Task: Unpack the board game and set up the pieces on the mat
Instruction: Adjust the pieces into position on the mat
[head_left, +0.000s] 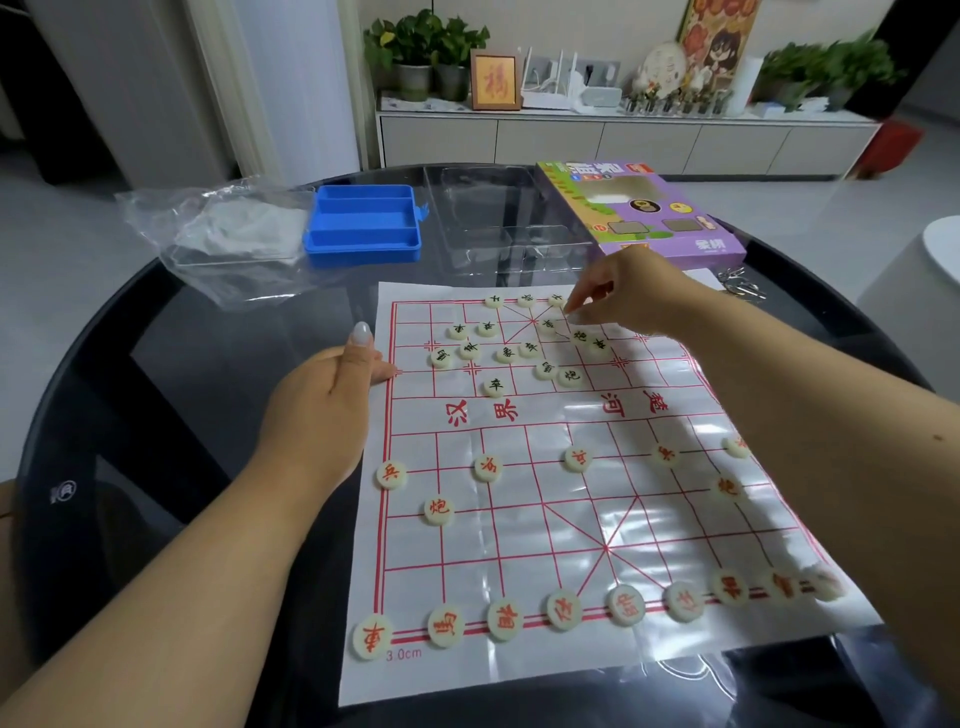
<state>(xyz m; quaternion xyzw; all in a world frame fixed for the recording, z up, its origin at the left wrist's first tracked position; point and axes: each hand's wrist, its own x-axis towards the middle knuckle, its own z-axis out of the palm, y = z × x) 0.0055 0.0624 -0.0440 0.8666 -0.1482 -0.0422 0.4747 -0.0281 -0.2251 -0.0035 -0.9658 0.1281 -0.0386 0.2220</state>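
A white plastic mat printed with a red Chinese-chess grid lies on the dark round table. Red-lettered round pieces stand in order along its near rows, such as the corner piece. Black-lettered pieces lie scattered on the far half, with three lined up on the far edge row. My left hand rests flat on the mat's left edge, thumb raised. My right hand reaches over the far right part and pinches a pale piece at its fingertips.
A blue compartment tray stands beyond the mat, a crumpled clear bag to its left. A clear plastic insert and the purple game box lie at the back right. Keys lie right of my right hand.
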